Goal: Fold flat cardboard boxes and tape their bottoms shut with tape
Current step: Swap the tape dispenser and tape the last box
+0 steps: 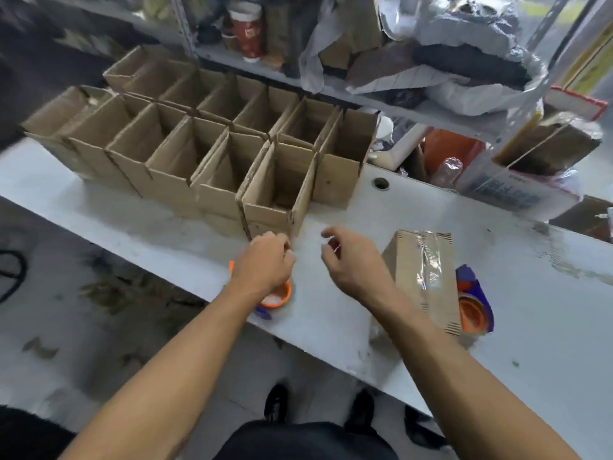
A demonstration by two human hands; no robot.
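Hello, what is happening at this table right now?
A person is assembling cardboard boxes at a white table. Two rows of open boxes stand upright along the far side. The left hand touches the bottom corner of the nearest open box, above an orange tape roll. The right hand hovers with fingers loosely curled, holding nothing. Beside it lies a taped box, with a tape dispenser behind.
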